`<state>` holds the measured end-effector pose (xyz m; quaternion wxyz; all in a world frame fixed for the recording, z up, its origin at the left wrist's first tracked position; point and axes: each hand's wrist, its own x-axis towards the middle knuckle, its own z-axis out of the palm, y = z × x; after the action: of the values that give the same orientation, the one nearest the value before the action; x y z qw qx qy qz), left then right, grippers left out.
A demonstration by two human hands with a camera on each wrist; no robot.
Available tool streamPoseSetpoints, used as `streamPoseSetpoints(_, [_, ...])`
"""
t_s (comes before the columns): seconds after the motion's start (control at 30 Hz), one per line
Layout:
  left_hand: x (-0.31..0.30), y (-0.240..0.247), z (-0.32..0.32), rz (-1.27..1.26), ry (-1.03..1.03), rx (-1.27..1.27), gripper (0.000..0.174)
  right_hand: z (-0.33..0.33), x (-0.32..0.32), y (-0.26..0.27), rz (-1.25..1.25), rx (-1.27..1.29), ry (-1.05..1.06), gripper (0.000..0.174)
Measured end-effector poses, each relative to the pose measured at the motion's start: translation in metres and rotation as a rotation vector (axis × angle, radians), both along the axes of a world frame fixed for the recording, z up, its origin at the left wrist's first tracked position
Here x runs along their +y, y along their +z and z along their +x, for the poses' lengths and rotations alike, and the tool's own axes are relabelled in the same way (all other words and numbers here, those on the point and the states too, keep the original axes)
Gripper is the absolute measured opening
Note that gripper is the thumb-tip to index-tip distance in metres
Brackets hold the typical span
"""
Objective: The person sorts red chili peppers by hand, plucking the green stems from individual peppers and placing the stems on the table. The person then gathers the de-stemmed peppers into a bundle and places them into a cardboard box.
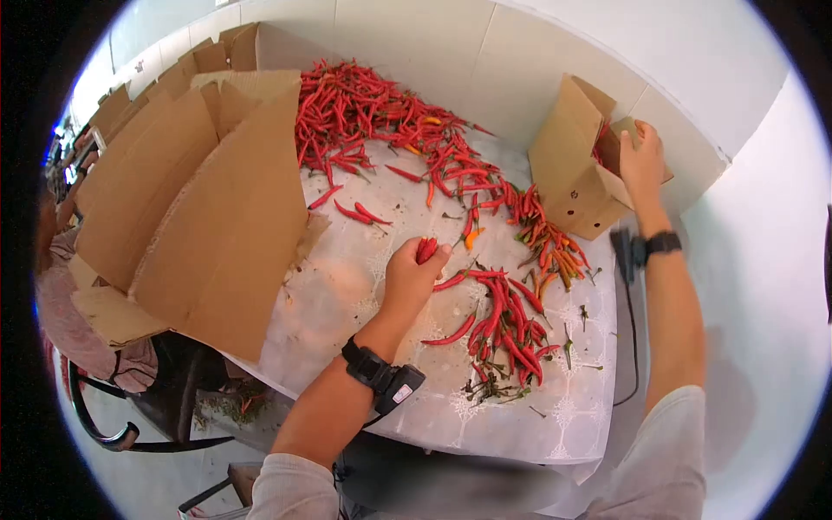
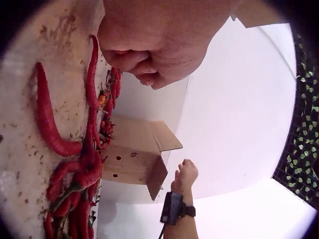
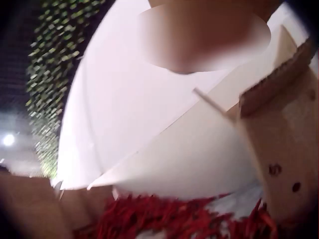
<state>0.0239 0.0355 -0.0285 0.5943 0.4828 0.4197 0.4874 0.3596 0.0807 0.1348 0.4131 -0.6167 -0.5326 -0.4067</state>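
My left hand (image 1: 410,282) is above the near part of the table, fingers curled round a few red chili peppers (image 1: 426,250) whose ends show past the thumb. Just right of it lies a loose bunch of red chilies (image 1: 511,329), stems mostly toward me. In the left wrist view a curved chili (image 2: 47,114) lies below the left hand (image 2: 154,45). Over the open top of a small cardboard box (image 1: 563,165), my right hand (image 1: 642,165) has its thumb and fingers apart beside a flap, nothing visible between them. Some red shows inside the box.
A big heap of red chilies (image 1: 373,113) lies against the wall, trailing toward the small box. A large open cardboard box (image 1: 217,225) stands at left. Loose stems (image 1: 568,347) dot the white tablecloth (image 1: 416,407). A black cable (image 1: 635,338) hangs from the right wrist camera.
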Motion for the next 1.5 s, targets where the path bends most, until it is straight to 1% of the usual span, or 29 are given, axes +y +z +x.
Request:
streamPoseSetpoints(0.07, [0.000,-0.002,0.001,0.058,0.038,0.043,0.021,-0.073,-0.043,-0.012,-0.019,0.179,0.278,0.023])
streamPoseSetpoints(0.1, [0.002,-0.007,0.002,0.040,0.029,0.060,0.021,-0.097,-0.062,-0.025,-0.168,0.164,0.291,0.021])
streamPoseSetpoints(0.13, [0.003,-0.012,0.002,0.144,0.054,0.158,0.021,-0.115,-0.078,-0.039,-0.313,0.150,0.308,0.020])
streamPoseSetpoints(0.17, [0.005,-0.014,0.002,0.258,0.079,0.253,0.021,-0.129,-0.089,-0.059,-0.438,0.152,0.393,0.020])
streamPoseSetpoints(0.2, [0.004,-0.013,0.001,0.256,0.071,0.265,0.021,-0.140,-0.098,-0.080,-0.559,0.150,0.478,0.019])
streamPoseSetpoints(0.23, [0.001,-0.009,-0.001,0.275,0.069,0.313,0.021,-0.151,-0.105,-0.098,-0.600,0.144,0.532,0.018])
streamPoseSetpoints(0.27, [0.000,-0.006,-0.001,0.298,0.069,0.359,0.021,-0.157,-0.108,-0.112,-0.638,0.135,0.587,0.018])
streamPoseSetpoints(0.3, [0.002,-0.005,-0.001,0.303,0.063,0.365,0.021,-0.153,-0.110,-0.123,-0.631,0.142,0.584,0.018])
streamPoseSetpoints(0.37, [0.003,-0.006,-0.004,0.287,0.049,0.425,0.021,-0.147,-0.117,-0.142,-0.954,0.186,0.596,0.021])
streamPoseSetpoints(0.4, [0.004,-0.006,-0.005,0.290,0.037,0.437,0.021,-0.148,-0.122,-0.139,-0.950,0.203,0.593,0.021])
streamPoseSetpoints(0.47, [0.004,-0.007,-0.006,0.314,-0.010,0.441,0.022,-0.149,-0.136,-0.128,-1.139,0.331,0.637,0.024])
streamPoseSetpoints(0.57, [-0.003,-0.001,-0.007,0.388,-0.155,0.539,0.024,-0.158,-0.163,-0.117,-1.128,0.386,0.663,0.023])
streamPoseSetpoints(0.6, [-0.005,0.001,-0.008,0.391,-0.166,0.548,0.024,-0.159,-0.170,-0.115,-1.122,0.400,0.661,0.023])
streamPoseSetpoints(0.67, [-0.010,0.002,-0.008,0.649,-0.262,0.846,0.026,-0.162,-0.182,-0.113,-1.071,0.478,0.716,0.020])
streamPoseSetpoints(0.7, [-0.012,0.002,-0.008,0.649,-0.271,0.854,0.026,-0.162,-0.187,-0.113,-1.068,0.490,0.717,0.020])
streamPoseSetpoints(0.77, [-0.014,0.001,-0.008,0.705,-0.158,0.937,0.027,-0.159,-0.194,-0.114,-0.999,0.719,0.633,0.017])
streamPoseSetpoints(0.8, [-0.013,0.001,-0.009,0.707,-0.162,0.943,0.027,-0.156,-0.196,-0.117,-0.995,0.726,0.635,0.017])
streamPoseSetpoints(0.87, [-0.009,0.001,-0.012,0.654,-0.149,0.985,0.025,-0.148,-0.199,-0.124,-0.786,0.732,0.641,0.014])
streamPoseSetpoints(1.0, [-0.008,0.000,-0.011,0.628,-0.157,1.057,0.022,-0.131,-0.196,-0.135,-0.693,0.783,0.605,0.011])
streamPoseSetpoints(1.07, [-0.004,-0.004,-0.010,0.474,-0.260,0.752,0.020,-0.129,-0.193,-0.142,-0.696,0.951,0.481,0.010])
streamPoseSetpoints(1.1, [-0.007,0.006,-0.009,0.481,-0.258,0.764,0.020,-0.131,-0.193,-0.142,-0.687,0.957,0.490,0.010])
streamPoseSetpoints(1.17, [-0.020,0.029,-0.007,-0.108,-0.409,0.235,0.017,-0.143,-0.196,-0.138,-0.604,0.616,0.489,0.014])
streamPoseSetpoints(1.2, [-0.021,0.028,-0.007,-0.107,-0.410,0.247,0.017,-0.147,-0.196,-0.137,-0.598,0.626,0.491,0.014])
streamPoseSetpoints(1.27, [-0.025,0.026,-0.008,-0.279,-0.539,-0.042,0.015,-0.154,-0.195,-0.134,-0.538,0.693,0.623,0.017])
streamPoseSetpoints(1.33, [-0.031,0.024,-0.004,-0.286,-0.590,-0.071,0.014,-0.155,-0.195,-0.133,-0.549,0.706,0.649,0.019])
streamPoseSetpoints(1.4, [-0.036,0.024,-0.001,-0.298,-0.645,-0.107,0.014,-0.153,-0.195,-0.135,-0.519,0.680,0.750,0.023])
streamPoseSetpoints(1.43, [-0.038,0.025,0.000,-0.335,-0.712,-0.117,0.014,-0.155,-0.196,-0.134,-0.520,0.688,0.743,0.023])
streamPoseSetpoints(1.47, [-0.039,0.026,0.001,-0.370,-0.779,-0.129,0.014,-0.158,-0.197,-0.133,-0.476,0.804,0.750,0.026])
streamPoseSetpoints(1.5, [-0.041,0.025,0.002,-0.377,-0.785,-0.127,0.014,-0.160,-0.198,-0.132,-0.430,0.918,0.757,0.028])
